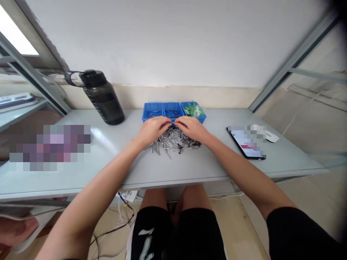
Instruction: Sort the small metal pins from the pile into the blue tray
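My left hand (pixel 154 129) and my right hand (pixel 193 128) meet fingertip to fingertip above the near edge of the blue bins. Both are closed in a pinch; a tiny thin piece seems to sit between them, too small to name. Beneath lies a loose pile of silver rivet-like pins and black screws (pixel 169 140), partly covered by my fingers. The left blue bin (pixel 153 105) contains a few silver pins. Dark screws lie in the middle blue bin (pixel 172 105). Green and whitish plastic pieces (pixel 193 109) heap above the rim of the right one.
A dark water bottle (pixel 104 99) stands at the back left, and a blurred-out item (pixel 51 146) lies left of it. On the right are a phone (pixel 245 142) and a white mouse (pixel 267 133). The wall (pixel 176 50) rises behind the grey table (pixel 173 173).
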`<state>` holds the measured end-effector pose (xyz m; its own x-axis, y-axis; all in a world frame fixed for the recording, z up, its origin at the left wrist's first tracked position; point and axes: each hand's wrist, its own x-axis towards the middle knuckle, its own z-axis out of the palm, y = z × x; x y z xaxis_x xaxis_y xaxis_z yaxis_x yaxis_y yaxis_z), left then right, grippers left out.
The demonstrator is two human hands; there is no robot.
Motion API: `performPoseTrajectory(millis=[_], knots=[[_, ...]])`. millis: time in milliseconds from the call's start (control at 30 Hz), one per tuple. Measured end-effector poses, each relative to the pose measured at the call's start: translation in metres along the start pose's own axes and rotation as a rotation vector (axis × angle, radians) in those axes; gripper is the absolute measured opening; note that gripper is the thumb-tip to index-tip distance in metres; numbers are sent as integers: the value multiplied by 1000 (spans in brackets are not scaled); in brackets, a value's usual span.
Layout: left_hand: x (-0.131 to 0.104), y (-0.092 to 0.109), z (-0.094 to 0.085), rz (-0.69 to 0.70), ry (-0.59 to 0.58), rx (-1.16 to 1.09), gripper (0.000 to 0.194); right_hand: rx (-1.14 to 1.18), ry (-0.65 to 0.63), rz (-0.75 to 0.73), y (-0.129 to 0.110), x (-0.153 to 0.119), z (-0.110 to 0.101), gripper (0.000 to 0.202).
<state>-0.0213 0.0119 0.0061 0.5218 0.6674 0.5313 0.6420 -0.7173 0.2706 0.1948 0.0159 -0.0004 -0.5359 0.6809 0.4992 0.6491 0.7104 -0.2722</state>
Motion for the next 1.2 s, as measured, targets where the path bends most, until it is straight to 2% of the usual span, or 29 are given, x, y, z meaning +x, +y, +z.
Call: performPoseTrajectory(millis=[133,300,600,967,1100,1200], knots=[[1,0,-2,-45,-30,14,18,-38,-12,35,0,0,-2,26],[1,0,-3,-24,-28,34,17,-34,-21,54,1,1,-4,28],[0,-5,1,-52,21,78,22,-40,42,55,-3,0,-8,29],[0,-5,0,-66,67,84,21,-54,16,80,-1,1,-10,27],[2,1,-1,-83,102,-53,21,-51,-36,70,-1,1,-8,27],[4,10,-1,-136,209,-259,18,-50,-57,38,-7,0,-7,28]])
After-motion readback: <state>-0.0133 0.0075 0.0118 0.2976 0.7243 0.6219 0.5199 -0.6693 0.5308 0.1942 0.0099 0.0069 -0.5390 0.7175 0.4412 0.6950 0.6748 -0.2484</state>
